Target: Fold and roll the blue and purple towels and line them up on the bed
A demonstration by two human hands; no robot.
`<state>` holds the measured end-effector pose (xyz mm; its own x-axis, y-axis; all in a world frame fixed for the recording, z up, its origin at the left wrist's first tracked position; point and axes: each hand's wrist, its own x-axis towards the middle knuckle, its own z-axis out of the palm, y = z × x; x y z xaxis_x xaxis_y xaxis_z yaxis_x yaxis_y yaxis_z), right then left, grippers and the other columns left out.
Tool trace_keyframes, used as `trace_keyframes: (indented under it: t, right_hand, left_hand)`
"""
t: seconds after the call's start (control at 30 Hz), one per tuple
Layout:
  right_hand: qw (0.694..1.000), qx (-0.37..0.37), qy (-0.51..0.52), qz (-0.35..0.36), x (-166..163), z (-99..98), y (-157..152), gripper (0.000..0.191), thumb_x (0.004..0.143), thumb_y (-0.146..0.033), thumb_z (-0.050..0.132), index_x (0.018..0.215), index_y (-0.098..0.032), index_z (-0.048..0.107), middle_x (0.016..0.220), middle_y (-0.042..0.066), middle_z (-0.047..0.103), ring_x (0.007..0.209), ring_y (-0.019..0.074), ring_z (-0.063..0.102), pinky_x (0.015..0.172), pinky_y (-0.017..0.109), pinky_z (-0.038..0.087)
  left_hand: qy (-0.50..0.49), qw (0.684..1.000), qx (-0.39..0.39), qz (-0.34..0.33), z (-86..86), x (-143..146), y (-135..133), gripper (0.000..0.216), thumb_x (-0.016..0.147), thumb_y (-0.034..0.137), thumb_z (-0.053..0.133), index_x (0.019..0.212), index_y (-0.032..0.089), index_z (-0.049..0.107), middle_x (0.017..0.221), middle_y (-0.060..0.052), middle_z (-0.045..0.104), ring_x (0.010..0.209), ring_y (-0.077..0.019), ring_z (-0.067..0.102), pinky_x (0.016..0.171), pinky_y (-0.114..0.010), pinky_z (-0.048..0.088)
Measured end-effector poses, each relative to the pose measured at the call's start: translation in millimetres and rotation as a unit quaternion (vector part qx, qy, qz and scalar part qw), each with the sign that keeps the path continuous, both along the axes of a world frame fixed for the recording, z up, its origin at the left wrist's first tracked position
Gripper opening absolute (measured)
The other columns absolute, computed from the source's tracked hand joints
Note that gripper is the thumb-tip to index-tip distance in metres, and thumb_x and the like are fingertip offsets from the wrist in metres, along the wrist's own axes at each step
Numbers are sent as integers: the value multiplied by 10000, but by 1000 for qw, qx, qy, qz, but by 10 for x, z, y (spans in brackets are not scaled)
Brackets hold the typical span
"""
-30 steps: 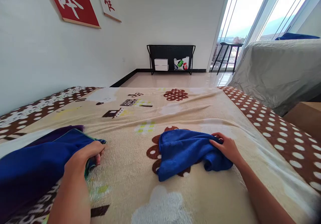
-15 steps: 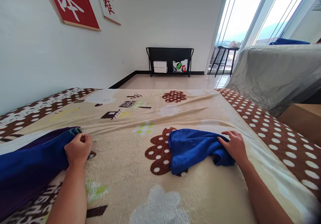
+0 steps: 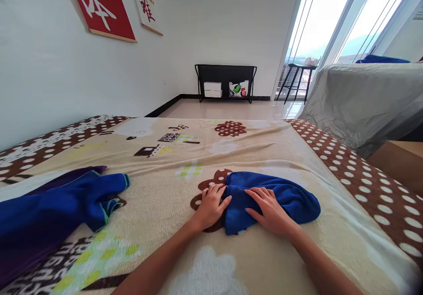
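Note:
A blue cloth (image 3: 291, 198), folded over and wrinkled toward its rounded right end, lies on the patterned blanket (image 3: 158, 202). At its left edge rests my left hand (image 3: 209, 207), thumb apart from the fingers and fingertips touching the fabric. My right hand (image 3: 271, 211) lies on top of the same cloth, palm down with fingers stretched out. Farther left, a larger blue cloth with green edging (image 3: 79, 193) lies loosely over a purple cloth (image 3: 62, 180), with neither hand on it.
Brown polka-dot borders (image 3: 350, 171) run along both sides of the blanket. Beyond it stand a black rack (image 3: 226, 73) holding white boxes and a dark stool (image 3: 299, 79). A covered piece of furniture (image 3: 363, 101) and a cardboard box (image 3: 396, 162) are at right.
My left hand has let go of the left blue cloth and moved right to the smaller one. My right hand has shifted left from that cloth's right end onto its middle.

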<state>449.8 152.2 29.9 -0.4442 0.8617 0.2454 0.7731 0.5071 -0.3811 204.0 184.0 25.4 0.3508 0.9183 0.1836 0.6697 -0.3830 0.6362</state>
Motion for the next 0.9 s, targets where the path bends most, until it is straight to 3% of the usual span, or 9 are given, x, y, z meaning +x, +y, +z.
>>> trace_keyframes:
  t: [0.17,0.3,0.5,0.7,0.77,0.9]
  right_hand:
    - [999,-22,27,19,-27,66,-5,277,964,-468,525,1093,-245,627,1084,50,649,1013,222,561,975,421,386]
    - [997,-49,50,33,-32,87,-18,320,961,-514,511,889,-224,624,860,24,646,850,193,566,842,347,405]
    - [988,-103,118,7,-33,90,-5,372,1013,-513,384,981,-236,629,680,-27,622,636,139,556,655,278,359]
    - [967,-147,209,-9,-13,22,16,406,994,-542,410,791,-220,552,620,-33,620,567,117,523,578,251,355]
    - [960,-152,234,-15,-19,-8,22,410,971,-549,456,737,-218,515,613,-30,608,557,114,500,547,249,342]
    - [951,-162,263,-22,-23,-43,44,383,952,-502,506,699,-216,482,587,-35,576,538,110,464,531,247,330]
  left_hand:
    - [-61,995,-76,-3,43,-40,-34,338,930,478,503,1147,273,661,1387,-73,572,1374,-293,415,1157,-529,245]
    - [-119,986,-117,-15,71,-34,-34,350,908,499,528,1120,266,683,1413,-73,553,1421,-308,353,1181,-510,220]
    - [-208,956,-181,-99,187,11,-99,393,919,435,513,1223,231,657,1269,-76,660,1206,-263,592,1046,-405,446]
    - [-240,927,-186,-220,395,162,-399,351,912,399,575,1244,331,669,1350,-31,629,1265,-261,551,1111,-425,393]
    - [-244,925,-179,-231,405,206,-476,322,916,399,579,1217,354,684,1330,-40,643,1239,-267,566,1096,-434,403]
    - [-253,929,-161,-217,382,232,-537,288,927,358,570,1159,269,716,1267,-75,670,1187,-253,592,1064,-396,416]
